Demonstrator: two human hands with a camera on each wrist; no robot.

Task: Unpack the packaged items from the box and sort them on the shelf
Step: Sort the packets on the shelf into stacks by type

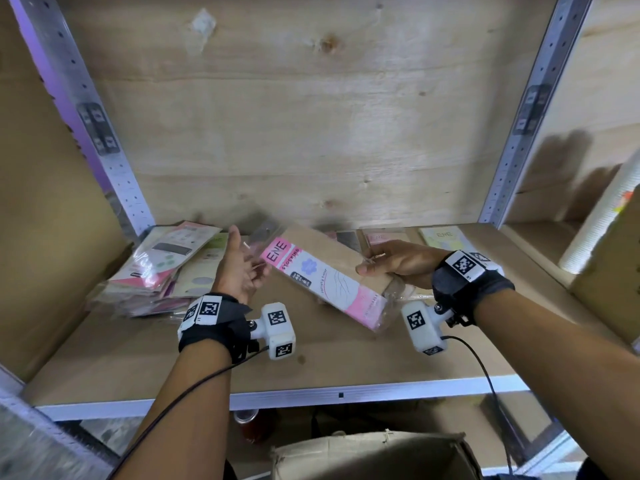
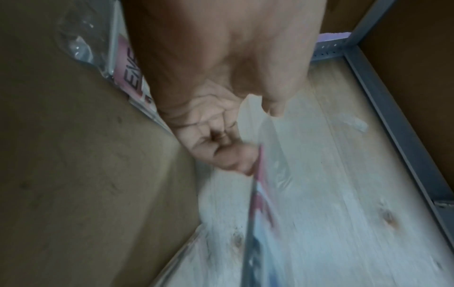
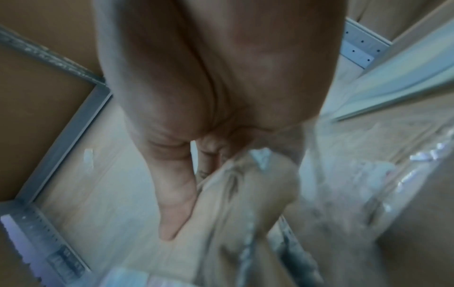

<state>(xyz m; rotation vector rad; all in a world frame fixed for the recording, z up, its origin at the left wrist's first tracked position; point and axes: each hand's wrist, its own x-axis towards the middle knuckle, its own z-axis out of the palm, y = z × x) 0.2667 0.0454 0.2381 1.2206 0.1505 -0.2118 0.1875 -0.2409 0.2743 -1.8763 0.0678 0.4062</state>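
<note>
A pink and white ENE stocking packet (image 1: 325, 282) slants above the wooden shelf (image 1: 311, 362) between my hands, and its pink end shows in the left wrist view (image 2: 134, 83). My right hand (image 1: 391, 263) grips a brown-backed packet in clear plastic (image 1: 332, 247) that lies behind it, thumb on top; whether it also holds the pink packet I cannot tell. The same grip shows close up, my right hand (image 3: 196, 116) on the brown packet (image 3: 245, 194). My left hand (image 1: 239, 271) pinches a blurred, clear-wrapped packet (image 1: 263, 237), seen edge-on (image 2: 256, 194) below the curled fingers (image 2: 221, 151).
A loose stack of packets (image 1: 156, 268) lies at the shelf's left end. More packets (image 1: 443, 237) lie flat along the back. A white ribbed roll (image 1: 602, 220) leans in the bay to the right. An open cardboard box (image 1: 374, 455) stands below the shelf's metal front edge (image 1: 381, 389).
</note>
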